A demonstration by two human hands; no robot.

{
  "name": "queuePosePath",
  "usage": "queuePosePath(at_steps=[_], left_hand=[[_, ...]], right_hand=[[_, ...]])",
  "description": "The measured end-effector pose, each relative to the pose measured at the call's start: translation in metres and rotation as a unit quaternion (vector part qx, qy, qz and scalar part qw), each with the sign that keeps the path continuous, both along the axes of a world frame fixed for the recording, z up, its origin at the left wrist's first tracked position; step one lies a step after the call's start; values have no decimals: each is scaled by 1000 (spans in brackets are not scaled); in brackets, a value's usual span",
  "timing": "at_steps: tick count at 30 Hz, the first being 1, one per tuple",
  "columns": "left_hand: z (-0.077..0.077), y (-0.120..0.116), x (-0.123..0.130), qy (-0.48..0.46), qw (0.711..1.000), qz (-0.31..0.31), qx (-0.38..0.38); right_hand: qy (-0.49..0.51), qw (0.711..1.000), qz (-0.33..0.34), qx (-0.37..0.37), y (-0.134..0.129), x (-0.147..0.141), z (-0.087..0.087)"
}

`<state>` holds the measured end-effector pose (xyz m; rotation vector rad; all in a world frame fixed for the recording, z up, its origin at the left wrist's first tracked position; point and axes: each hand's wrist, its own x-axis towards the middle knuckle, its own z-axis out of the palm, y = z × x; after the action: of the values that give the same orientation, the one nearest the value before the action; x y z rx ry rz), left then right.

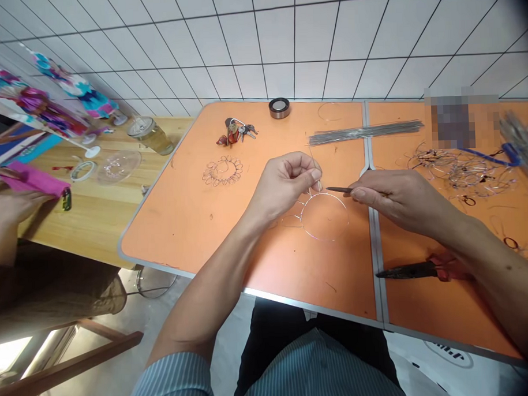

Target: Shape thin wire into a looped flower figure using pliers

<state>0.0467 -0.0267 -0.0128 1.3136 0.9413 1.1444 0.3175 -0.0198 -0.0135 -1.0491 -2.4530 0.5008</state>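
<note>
My left hand (285, 183) pinches the top of a thin wire ring (301, 215) that has small loops along its left side. The ring hangs just above the orange table (257, 250). Right of it, my right hand (394, 196) holds a thin dark pointed tool (339, 189), its tip near the left fingertips and the wire. Below the right hand, pliers (407, 271) with red handles lie across the table's seam, partly hidden under the right forearm. A finished-looking looped wire ring (222, 171) lies left of my left hand.
Behind are keys (240, 131), a tape roll (279, 108) and a bundle of straight wires (365, 132). Tangled wire shapes (462, 171) lie at right. On the wooden table (92, 227) at left stand a lidded jar (150, 135) and dolls; another person's hand (13, 207) holds pink material.
</note>
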Motion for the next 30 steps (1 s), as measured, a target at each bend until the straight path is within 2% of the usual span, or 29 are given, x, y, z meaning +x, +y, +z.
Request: queuePosePath(at_steps=[18,30], left_hand=[[-5,-1,1,-13,999,-46,-20],[-6,1,1,-8,998,-57,-23]], right_hand=[[-23,998,49,-43,3,-3,3],[-40,998,44,-27,2,-1,0]])
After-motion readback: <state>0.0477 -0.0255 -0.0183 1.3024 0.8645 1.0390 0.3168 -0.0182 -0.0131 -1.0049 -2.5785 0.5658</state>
